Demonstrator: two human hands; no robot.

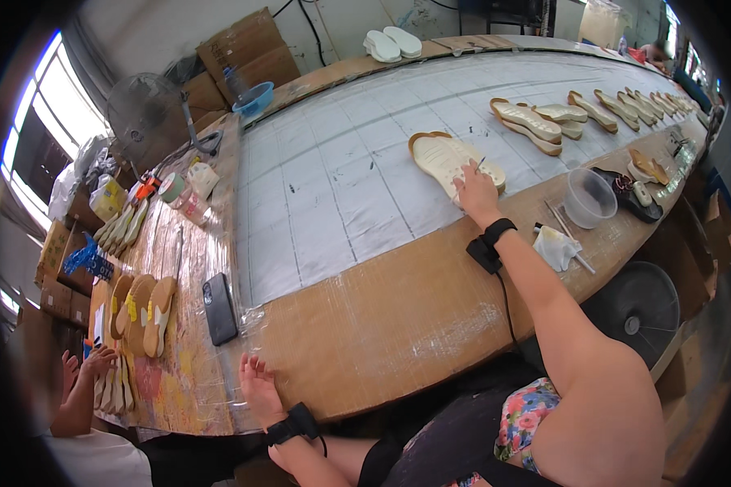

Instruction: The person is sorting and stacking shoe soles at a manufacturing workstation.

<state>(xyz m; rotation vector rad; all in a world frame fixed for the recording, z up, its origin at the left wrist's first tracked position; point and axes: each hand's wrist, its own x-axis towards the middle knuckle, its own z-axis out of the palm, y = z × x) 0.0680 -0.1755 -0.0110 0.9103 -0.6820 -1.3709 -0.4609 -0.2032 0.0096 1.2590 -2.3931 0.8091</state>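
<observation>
My right hand (pixel 477 193) is over a cream shoe sole (pixel 448 165) with a tan rim, on the grey sheet covering the long table. Between its closed fingers a thin dark stick-like tool (pixel 482 162) pokes up; its kind is too small to tell. Touching or just above the sole, I cannot tell which. At the table's near edge my left hand (pixel 259 383) is held palm up, fingers loosely curled and apart, with nothing in it. Farther right, a row of similar soles (pixel 526 126) recedes along the sheet.
A clear tub (pixel 589 199), a white cloth (pixel 555 247) and a dark sandal (pixel 628 193) sit at right. Left are a phone (pixel 219 308), tan soles (pixel 159 316), a jar (pixel 185 200), a fan (pixel 144 114) and another person's hand (pixel 100 361). White soles (pixel 392 44) lie at the back.
</observation>
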